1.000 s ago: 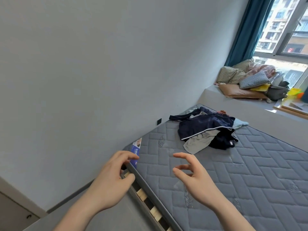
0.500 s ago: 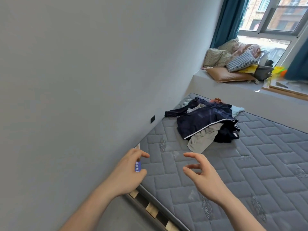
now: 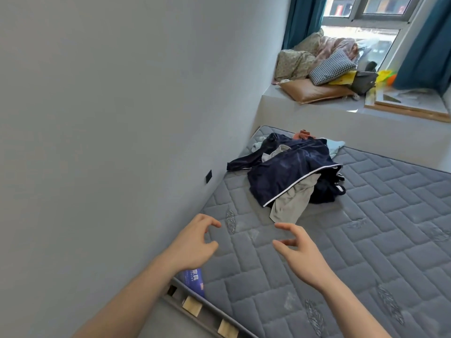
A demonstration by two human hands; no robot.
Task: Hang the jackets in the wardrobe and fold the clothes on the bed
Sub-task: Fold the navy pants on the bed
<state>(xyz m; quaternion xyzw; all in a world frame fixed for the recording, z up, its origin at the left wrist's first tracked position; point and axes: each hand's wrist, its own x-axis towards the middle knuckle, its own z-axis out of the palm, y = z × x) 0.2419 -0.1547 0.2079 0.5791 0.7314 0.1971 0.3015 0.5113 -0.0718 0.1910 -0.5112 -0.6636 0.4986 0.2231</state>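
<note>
a: both our hands are out over the bed (image 3: pixel 366 240) with nothing in them. the left hand (image 3: pixel 192 247) has its fingers (image 3: pixel 214 224) loosely curved and spread, and the right hand (image 3: pixel 302 254) is much the same, released.

b: and the clothes pile (image 3: pixel 290 179) sits near the bed's far corner, by the wall (image 3: pixel 122 118), well apart from us. the navy jacket (image 3: pixel 288 176) with the white piping lies on top, and a grey garment (image 3: pixel 290 206) sticks out from under its near edge.

a: that's our worry. if we grab the jacket by one fold, we probably drag the grey piece and the dark things under it along.

b: or the navy sleeve (image 3: pixel 241 163) trailing toward the wall snags and the heap slides off that edge of the bed.

a: we also can't tell how many pieces are tangled underneath, so one blind pull could knot them tighter.

b: then we lift the jacket high by the collar, if we can find it.
</note>
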